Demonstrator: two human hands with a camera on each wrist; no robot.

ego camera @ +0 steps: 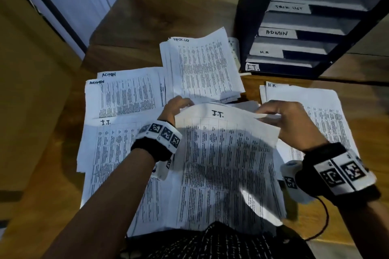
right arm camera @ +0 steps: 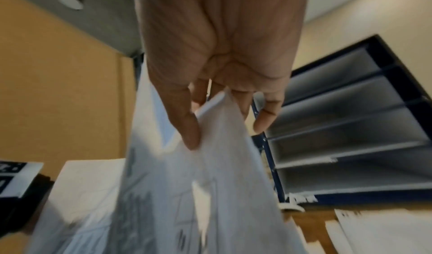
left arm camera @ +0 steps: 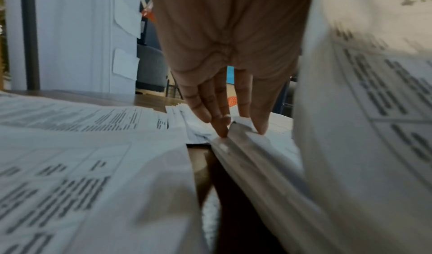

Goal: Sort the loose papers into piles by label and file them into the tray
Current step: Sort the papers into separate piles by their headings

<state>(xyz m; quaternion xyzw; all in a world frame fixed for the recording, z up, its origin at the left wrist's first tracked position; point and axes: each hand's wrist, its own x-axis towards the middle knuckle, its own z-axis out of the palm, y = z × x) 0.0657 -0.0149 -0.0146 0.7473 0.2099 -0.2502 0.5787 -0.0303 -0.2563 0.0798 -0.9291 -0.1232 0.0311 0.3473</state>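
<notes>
A bundle of I.T. papers [ego camera: 223, 153] bulges upward in front of me, held at both top corners. My left hand [ego camera: 183, 104] pinches the top-left corner, where the left wrist view shows fingertips [left arm camera: 221, 128] on the sheet edges [left arm camera: 245, 147]. My right hand [ego camera: 265, 114] pinches the top-right corner between thumb and fingers [right arm camera: 191, 137], paper [right arm camera: 222, 165] hanging below. Sorted piles lie on the desk: I.T. [ego camera: 113, 153] at left, ADMIN [ego camera: 126, 94], TASK LIST [ego camera: 202, 65] and H.R [ego camera: 320, 115]. The dark blue tray [ego camera: 244, 27] stands at the back right, its shelves labelled.
The wooden desk [ego camera: 160, 12] extends behind the piles. A white door or panel [ego camera: 69, 0] stands at the far left. The tray's shelves [right arm camera: 350, 110] hold no paper that I can see. A black cable [ego camera: 324, 223] trails from my right wrist.
</notes>
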